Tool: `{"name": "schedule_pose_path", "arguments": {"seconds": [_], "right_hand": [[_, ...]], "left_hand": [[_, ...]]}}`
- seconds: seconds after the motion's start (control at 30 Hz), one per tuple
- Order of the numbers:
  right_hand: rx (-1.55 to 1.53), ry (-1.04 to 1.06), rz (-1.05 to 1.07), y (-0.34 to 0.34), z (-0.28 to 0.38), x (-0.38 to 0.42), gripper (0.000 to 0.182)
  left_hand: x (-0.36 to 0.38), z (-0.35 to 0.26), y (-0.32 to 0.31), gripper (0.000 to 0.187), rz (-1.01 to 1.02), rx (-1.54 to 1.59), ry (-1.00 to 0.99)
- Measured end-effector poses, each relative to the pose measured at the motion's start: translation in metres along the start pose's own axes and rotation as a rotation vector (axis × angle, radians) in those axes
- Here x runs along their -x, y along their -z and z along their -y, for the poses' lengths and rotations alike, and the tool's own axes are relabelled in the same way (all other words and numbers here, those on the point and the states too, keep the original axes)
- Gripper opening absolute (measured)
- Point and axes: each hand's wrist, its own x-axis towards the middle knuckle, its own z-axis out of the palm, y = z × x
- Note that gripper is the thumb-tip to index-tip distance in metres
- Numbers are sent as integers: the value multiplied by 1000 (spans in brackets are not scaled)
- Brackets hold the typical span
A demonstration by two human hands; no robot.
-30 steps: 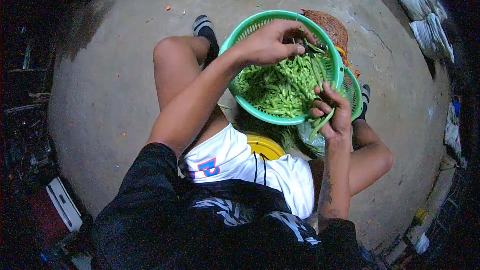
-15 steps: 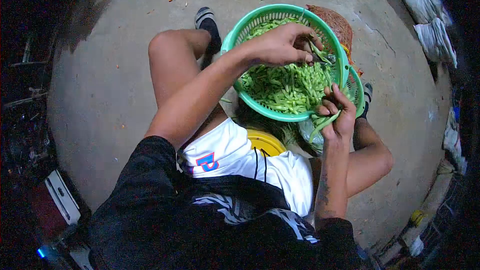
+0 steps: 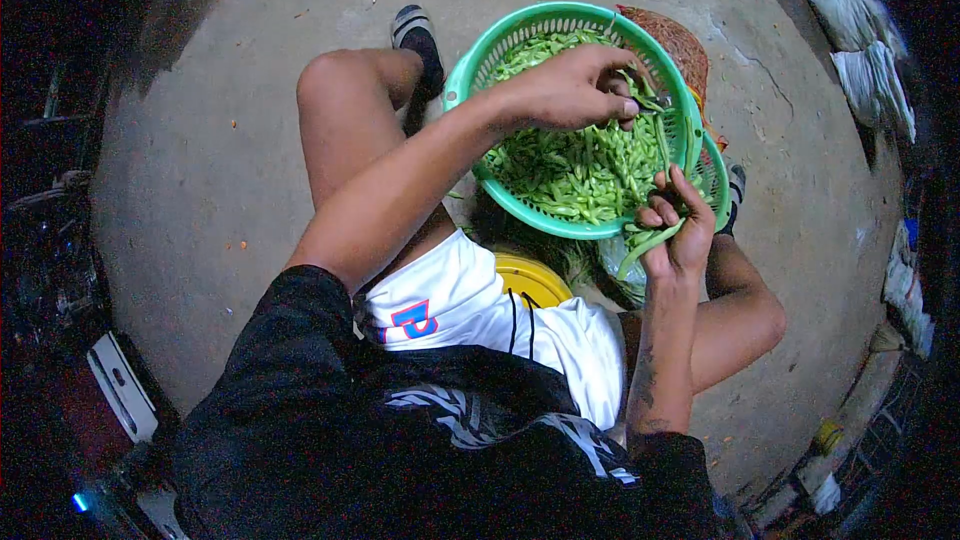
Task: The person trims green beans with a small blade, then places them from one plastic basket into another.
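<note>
A green plastic basket (image 3: 545, 232) sits tilted in front of me, filled with cut green bean pieces (image 3: 570, 175). My left hand (image 3: 585, 90) is over the basket, its fingers closed. A small shiny metal blade (image 3: 660, 102) shows at its fingertips, mostly hidden by the fingers, with bits of bean beside it. At the basket's near right rim, my right hand (image 3: 680, 225) is closed around several long green beans (image 3: 650, 242). One bean stretches up from it toward the left hand.
Under the basket's right side is a second green basket (image 3: 718, 190). A reddish mesh sack (image 3: 675, 45) lies behind. Between my legs are a yellow round lid or stool (image 3: 530, 280) and a clear plastic bag (image 3: 620, 265). White sacks (image 3: 865, 60) lie far right on the concrete floor (image 3: 210, 170).
My left hand has turned slightly, and the bean pieces at its fingertips have shifted. My right hand stays nearly in place with its beans.
</note>
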Motion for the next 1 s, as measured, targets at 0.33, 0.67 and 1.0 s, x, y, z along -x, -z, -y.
{"name": "schedule_pose_path", "arguments": {"seconds": [0.33, 0.67, 1.0], "right_hand": [[0, -12, -11, -2, -2, 6, 10], [46, 21, -46, -5, -5, 8, 10], [33, 29, -31, -3, -6, 6, 13]], "left_hand": [[7, -13, 10, 35, 9, -62, 47], [9, -24, -3, 39, 104, -52, 119], [9, -18, 0, 35, 79, -107, 73]]}}
